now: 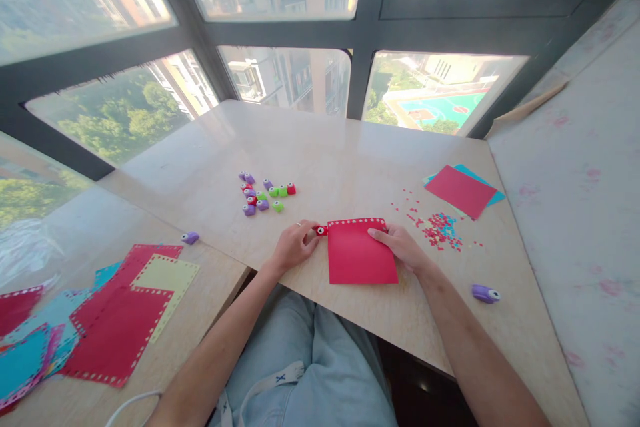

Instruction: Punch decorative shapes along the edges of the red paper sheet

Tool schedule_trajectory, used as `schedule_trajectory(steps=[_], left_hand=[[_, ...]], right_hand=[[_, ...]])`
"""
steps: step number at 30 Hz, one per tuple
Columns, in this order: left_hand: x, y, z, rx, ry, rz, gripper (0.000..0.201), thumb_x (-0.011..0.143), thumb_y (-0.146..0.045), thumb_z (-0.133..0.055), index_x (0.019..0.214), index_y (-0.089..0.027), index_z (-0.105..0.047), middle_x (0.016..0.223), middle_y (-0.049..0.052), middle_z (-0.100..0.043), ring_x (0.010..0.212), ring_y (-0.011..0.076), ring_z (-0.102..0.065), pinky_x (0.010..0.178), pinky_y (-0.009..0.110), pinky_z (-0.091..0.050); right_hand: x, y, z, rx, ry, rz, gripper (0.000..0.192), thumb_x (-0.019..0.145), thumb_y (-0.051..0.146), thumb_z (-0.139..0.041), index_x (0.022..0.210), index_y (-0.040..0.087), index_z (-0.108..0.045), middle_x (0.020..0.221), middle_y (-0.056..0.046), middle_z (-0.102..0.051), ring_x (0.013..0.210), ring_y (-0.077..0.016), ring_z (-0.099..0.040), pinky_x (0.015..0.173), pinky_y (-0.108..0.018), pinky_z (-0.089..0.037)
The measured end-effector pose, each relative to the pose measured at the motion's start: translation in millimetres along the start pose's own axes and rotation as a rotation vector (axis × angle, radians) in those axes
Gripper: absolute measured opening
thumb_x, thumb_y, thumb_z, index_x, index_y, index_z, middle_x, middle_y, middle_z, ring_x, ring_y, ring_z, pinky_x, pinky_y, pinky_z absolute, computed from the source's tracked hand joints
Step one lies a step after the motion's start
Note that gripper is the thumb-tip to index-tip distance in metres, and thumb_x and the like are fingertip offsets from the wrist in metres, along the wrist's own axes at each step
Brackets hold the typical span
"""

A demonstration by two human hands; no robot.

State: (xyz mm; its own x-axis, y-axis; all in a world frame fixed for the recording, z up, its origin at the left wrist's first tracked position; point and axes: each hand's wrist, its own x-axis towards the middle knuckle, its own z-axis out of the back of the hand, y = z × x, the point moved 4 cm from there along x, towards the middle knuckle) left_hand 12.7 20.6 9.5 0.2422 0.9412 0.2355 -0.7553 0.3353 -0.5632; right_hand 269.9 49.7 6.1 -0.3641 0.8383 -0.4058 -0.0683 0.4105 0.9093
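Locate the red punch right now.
Head view, centre: the red punch sits clipped on the top-left corner of the red sheet, under the left hand; the right hand presses the sheet's right edge.

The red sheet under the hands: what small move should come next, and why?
Probably slide the small red punch down the left edge of the red sheet. The top edge already carries a row of holes; the left edge looks plain. The left hand is on the punch at the top left corner, and the right hand steadies the sheet.
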Motion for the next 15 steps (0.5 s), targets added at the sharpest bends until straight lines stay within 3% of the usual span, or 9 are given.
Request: schedule_trajectory(steps=[15], left_hand=[[-1.6, -0.5, 0.9, 0.032, -0.013, -0.035, 0.021, 0.089, -0.022, -0.057, 0.109, -0.019, -0.060, 0.086, 0.002, -0.063, 0.063, 0.0116, -0.053, 0.062, 0.025, -0.041]], right_hand=[[0.5, -2.4, 3.6, -0.089, -0.028, -0.006, 0.045, 0.070, 0.057, -0.074, 0.085, 0.015, -0.066, 0.074, -0.006, -0.072, 0.059, -0.0169, -0.064, 0.051, -0.024, -0.045]])
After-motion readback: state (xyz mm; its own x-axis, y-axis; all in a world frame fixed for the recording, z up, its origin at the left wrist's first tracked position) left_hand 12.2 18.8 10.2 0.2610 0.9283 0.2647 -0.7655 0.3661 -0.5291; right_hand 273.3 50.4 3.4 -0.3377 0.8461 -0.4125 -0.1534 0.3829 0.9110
